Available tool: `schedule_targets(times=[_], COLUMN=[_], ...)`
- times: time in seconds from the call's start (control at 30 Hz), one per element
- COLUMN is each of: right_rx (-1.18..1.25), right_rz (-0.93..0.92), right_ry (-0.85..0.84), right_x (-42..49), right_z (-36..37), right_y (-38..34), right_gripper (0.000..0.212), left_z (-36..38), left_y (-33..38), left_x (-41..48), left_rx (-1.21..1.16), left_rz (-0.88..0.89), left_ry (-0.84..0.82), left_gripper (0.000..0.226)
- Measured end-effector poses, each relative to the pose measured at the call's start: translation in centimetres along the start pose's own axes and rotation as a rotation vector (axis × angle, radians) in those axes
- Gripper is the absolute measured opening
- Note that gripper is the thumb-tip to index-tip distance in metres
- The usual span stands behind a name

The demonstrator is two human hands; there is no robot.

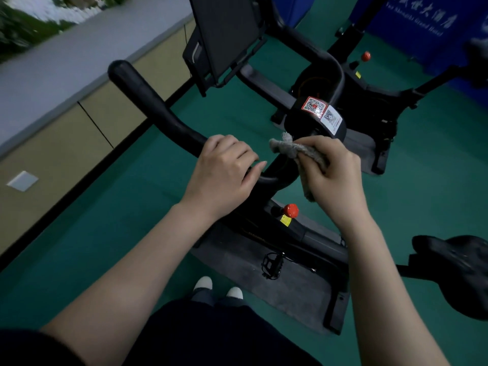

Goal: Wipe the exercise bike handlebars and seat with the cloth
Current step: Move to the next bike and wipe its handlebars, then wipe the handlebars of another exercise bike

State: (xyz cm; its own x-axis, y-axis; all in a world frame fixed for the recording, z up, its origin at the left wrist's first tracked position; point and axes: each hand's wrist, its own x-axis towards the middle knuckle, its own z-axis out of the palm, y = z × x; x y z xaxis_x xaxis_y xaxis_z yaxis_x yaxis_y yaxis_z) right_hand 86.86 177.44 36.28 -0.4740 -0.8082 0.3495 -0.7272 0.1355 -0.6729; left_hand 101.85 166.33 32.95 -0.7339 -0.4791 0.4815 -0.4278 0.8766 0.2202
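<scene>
Now | left hand [224,170] grips handlebar [158,107] | right hand [335,170] clutches cloth [295,150]

The left grip [224,167] curls round the black handlebar [148,101]. The right grip [335,175] pinches a grey cloth [290,149] just beside the handlebar's bend. The seat [454,262] is far right. A red knob [290,210] sits lower down, above the green floor [105,233].

Dark clothing [211,336], white shoes [203,282]
</scene>
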Motion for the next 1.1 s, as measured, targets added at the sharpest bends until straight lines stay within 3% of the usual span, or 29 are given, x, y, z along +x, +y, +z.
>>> schedule_targets(times=[0.27,0.6,0.87,1.1], right_rx=[0.104,0.266,0.37,0.421], right_rz=[-0.066,-0.164,-0.263,-0.348], right_ry=[-0.056,-0.17,-0.346,-0.555], right_x=[0.2,1.2,-0.6,-5.8], right_z=[1.4,5.4,10.1,15.4], right_y=[-1.9,-5.5,-10.7,-17.0], right_gripper=[0.017,0.023,0.02,0.025], left_z=[-2.6,-6.5,-9.6,-13.9], left_y=[0.5,-1.6,-4.7,-6.1], left_x=[-2.1,-7.9,-16.8,-27.3], left_rx=[0.081,0.224,0.259,0.3], left_rz=[-0.092,-0.379,-0.783,-1.048], left_ry=[0.127,0.132,-0.097,-0.155], left_gripper=[0.025,0.031,0.046,0.059])
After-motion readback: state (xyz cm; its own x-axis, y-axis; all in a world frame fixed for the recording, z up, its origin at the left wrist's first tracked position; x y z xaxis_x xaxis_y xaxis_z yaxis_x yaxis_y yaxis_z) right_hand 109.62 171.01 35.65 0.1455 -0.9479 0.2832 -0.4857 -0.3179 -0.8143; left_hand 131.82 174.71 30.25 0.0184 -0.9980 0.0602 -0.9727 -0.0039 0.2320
